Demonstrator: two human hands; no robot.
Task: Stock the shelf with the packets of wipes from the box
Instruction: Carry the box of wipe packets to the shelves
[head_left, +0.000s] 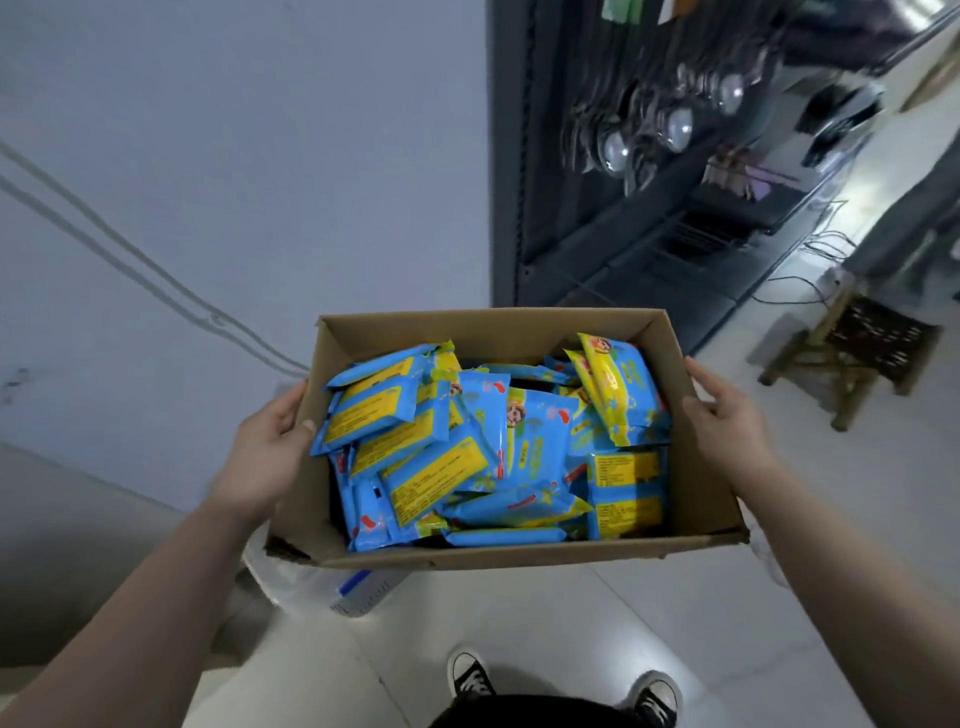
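An open cardboard box (691, 483) hangs in front of me above the floor, carried between both hands. It is full of several blue and yellow packets of wipes (467, 452) lying in a loose heap. My left hand (265, 452) grips the box's left wall, thumb over the rim. My right hand (727, 421) grips the right wall the same way. A dark shelf unit (597, 218) stands ahead on the right, its lower shelves dark and hard to read.
Metal ladles (675, 124) hang on the shelf unit's upper part. A wooden stool (857, 353) stands on the floor at the right, near loose cables. A grey wall fills the left. A white plastic bag (311, 582) lies below the box. My shoes (470, 675) show at the bottom.
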